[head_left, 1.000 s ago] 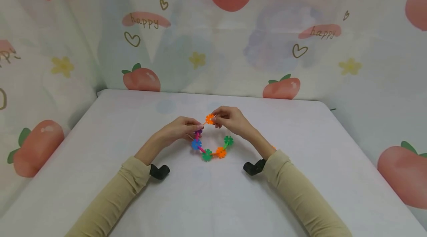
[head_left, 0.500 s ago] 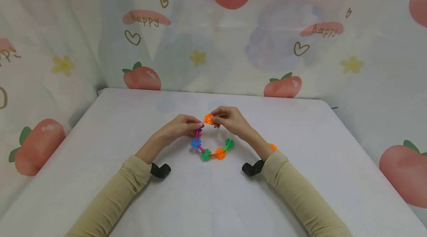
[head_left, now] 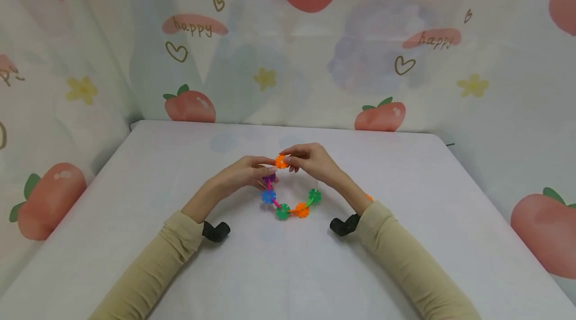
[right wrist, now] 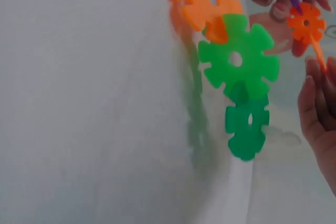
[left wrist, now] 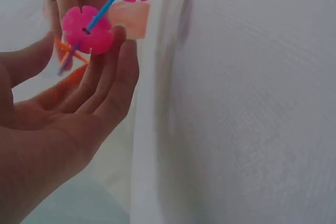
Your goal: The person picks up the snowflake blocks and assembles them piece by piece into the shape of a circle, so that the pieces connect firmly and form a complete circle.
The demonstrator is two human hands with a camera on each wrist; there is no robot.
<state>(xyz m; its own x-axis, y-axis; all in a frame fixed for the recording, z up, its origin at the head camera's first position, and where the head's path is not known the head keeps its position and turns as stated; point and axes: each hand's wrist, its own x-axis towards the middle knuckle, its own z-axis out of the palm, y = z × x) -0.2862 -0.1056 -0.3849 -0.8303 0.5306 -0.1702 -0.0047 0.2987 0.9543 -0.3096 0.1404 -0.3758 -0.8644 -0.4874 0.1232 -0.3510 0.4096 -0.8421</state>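
Observation:
A chain of slotted plastic snowflake discs hangs in a curve from my left hand (head_left: 240, 174), which holds it by its purple disc (head_left: 269, 178). Below that come a blue disc (head_left: 269, 196), a green disc (head_left: 283, 212), an orange one (head_left: 302, 210) and an end green one (head_left: 315, 196). Between thumb and fingers my right hand (head_left: 315, 164) pinches another orange disc (head_left: 281, 161), right at the left fingertips. In the left wrist view a pink disc (left wrist: 100, 38) lies against the left fingers. The right wrist view shows the pinched orange disc (right wrist: 306, 23) linked to a purple disc seen edge-on.
An orange piece (head_left: 370, 197) lies on the white-covered table (head_left: 279, 275), mostly hidden behind the right forearm. Black wrist mounts (head_left: 216, 231) stick out beside both cuffs. A printed cloth (head_left: 297, 60) hangs behind the table.
The left index finger has straightened toward the orange disc, which now touches or overlaps the left fingertips. The chain's lower part has swung slightly right.

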